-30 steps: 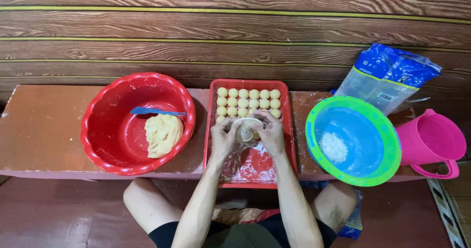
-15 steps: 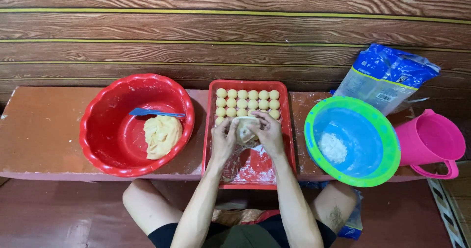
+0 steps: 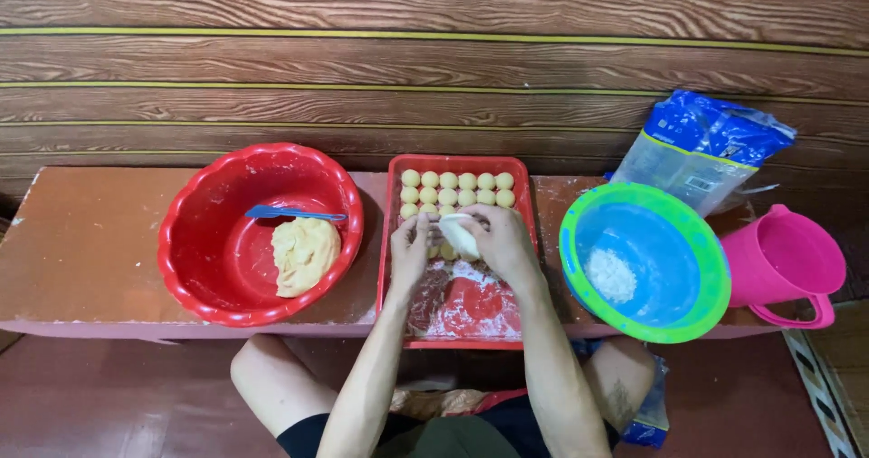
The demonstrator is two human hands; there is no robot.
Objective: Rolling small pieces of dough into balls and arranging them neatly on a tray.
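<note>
Dough first, far left: round red plastic basin (image 3: 261,233) sat on the brown bench top (image 3: 86,245), held a pale yellow dough lump (image 3: 304,253) and a blue plastic scraper (image 3: 294,214) lying roughly left-to-right across the bowl, just above the lump.

Next right, red rectangular plastic tray (image 3: 457,252), long axis running away from the body. Far end carried rows of small pale yellow dough balls (image 3: 457,181); near end dusted white with flour.

Left hand (image 3: 411,250) and right hand (image 3: 497,241) met over mid-tray, both curled on a flattened pale dough disc (image 3: 459,235). Disc sat between the fingertips, slightly right of tray centre, more under the right hand's fingers; left hand pinched its left edge. Just short of the ball rows, touching or not: could not tell.

Further right: blue round plastic bowl with green rim (image 3: 644,261), small heap of white flour (image 3: 611,274) inside. Behind it, blue-and-clear plastic flour bag (image 3: 701,150). Far right, pink plastic jug (image 3: 786,263), well apart from both hands.
</note>
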